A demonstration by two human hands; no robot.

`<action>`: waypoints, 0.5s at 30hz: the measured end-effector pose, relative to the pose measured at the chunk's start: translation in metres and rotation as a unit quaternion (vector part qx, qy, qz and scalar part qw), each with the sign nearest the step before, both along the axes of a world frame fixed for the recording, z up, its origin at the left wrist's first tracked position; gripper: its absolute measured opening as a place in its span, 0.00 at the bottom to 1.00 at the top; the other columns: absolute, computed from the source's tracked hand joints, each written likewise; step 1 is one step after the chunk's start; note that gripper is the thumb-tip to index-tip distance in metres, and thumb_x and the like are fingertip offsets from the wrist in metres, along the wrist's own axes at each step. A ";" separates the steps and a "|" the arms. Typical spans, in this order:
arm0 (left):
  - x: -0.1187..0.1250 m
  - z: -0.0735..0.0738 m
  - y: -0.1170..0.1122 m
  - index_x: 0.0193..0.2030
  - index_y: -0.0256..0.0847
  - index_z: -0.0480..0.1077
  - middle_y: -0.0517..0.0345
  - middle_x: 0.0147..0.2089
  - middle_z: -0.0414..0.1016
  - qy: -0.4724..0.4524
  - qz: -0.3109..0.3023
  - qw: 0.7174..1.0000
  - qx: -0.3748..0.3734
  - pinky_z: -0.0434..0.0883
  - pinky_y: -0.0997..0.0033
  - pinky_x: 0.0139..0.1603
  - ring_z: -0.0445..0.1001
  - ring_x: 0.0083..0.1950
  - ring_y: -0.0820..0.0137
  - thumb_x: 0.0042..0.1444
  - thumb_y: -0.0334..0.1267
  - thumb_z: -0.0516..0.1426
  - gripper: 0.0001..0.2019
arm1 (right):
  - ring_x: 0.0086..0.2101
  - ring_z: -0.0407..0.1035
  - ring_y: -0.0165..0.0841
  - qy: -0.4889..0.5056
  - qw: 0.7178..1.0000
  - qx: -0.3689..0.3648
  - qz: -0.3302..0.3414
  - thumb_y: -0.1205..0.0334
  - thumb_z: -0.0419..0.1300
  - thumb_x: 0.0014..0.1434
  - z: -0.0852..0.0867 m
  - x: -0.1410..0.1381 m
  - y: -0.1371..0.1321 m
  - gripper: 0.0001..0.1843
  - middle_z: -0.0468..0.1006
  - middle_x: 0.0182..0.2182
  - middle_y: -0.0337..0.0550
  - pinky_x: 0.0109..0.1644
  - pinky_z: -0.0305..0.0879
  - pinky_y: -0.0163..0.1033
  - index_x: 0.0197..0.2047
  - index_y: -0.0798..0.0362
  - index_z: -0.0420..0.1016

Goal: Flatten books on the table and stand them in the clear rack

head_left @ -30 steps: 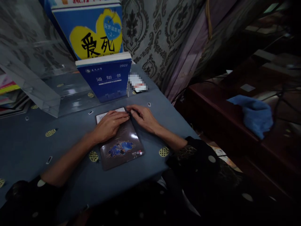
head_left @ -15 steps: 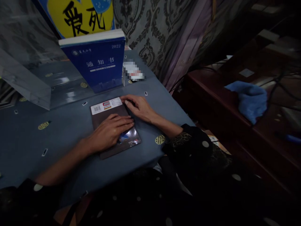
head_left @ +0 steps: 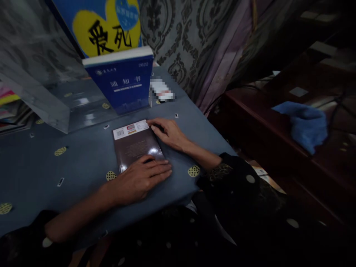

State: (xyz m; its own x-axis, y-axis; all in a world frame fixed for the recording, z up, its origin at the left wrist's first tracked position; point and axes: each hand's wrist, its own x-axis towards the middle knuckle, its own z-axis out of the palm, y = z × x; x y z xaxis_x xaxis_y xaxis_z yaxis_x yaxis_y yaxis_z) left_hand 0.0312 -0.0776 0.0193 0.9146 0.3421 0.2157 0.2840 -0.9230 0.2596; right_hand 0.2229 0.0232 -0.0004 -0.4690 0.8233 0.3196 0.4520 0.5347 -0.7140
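Observation:
A thin dark brown book lies on the table, with a white barcode label across its far end. My left hand rests flat over the near part of the book, fingers stretched out and hiding that end. My right hand is at the far right corner, its fingertips touching the book's edge and the label. Its thumb is apart from the index finger, and nothing is gripped in it.
A blue book stands upright in a clear holder on the patterned tablecloth. Behind rises a blue and yellow board. A pixelated item lies beside. Rightward, a blue cloth hangs over dark red furniture.
My left hand has slid toward me down the book, uncovering its middle. The right hand stays at the far right corner. The whole view has shifted slightly.

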 end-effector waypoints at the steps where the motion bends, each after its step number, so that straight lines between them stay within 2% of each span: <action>1: -0.001 0.000 0.001 0.66 0.34 0.63 0.46 0.66 0.72 0.003 0.006 1.000 -0.001 0.65 0.53 0.66 0.68 0.68 0.64 0.60 0.20 0.47 0.27 | 0.46 0.76 0.38 -0.001 1.000 0.001 0.001 0.65 0.52 0.69 -0.001 0.000 0.000 0.16 0.82 0.50 0.45 0.52 0.72 0.46 0.55 0.50 0.76; 5: -0.012 -0.005 0.015 0.67 0.36 0.64 0.46 0.67 0.71 0.016 0.063 0.998 0.009 0.67 0.53 0.64 0.70 0.67 0.63 0.60 0.21 0.47 0.27 | 0.48 0.76 0.38 0.008 1.000 0.009 0.012 0.65 0.51 0.69 -0.003 0.001 0.002 0.16 0.82 0.50 0.47 0.52 0.72 0.46 0.54 0.51 0.76; 11: -0.034 -0.010 0.053 0.64 0.39 0.69 0.47 0.64 0.73 0.015 0.182 0.982 0.037 0.69 0.52 0.63 0.71 0.65 0.62 0.64 0.24 0.47 0.24 | 0.48 0.76 0.40 0.013 1.000 0.021 0.011 0.64 0.51 0.69 -0.006 0.000 0.003 0.17 0.82 0.49 0.48 0.52 0.72 0.49 0.54 0.50 0.77; 15: -0.061 -0.012 0.075 0.64 0.40 0.69 0.48 0.65 0.73 0.012 0.251 0.966 0.068 0.71 0.52 0.62 0.73 0.63 0.61 0.65 0.26 0.48 0.23 | 0.44 0.77 0.39 0.009 1.000 0.021 0.004 0.63 0.52 0.68 -0.006 0.000 0.003 0.16 0.83 0.48 0.46 0.49 0.73 0.48 0.54 0.50 0.77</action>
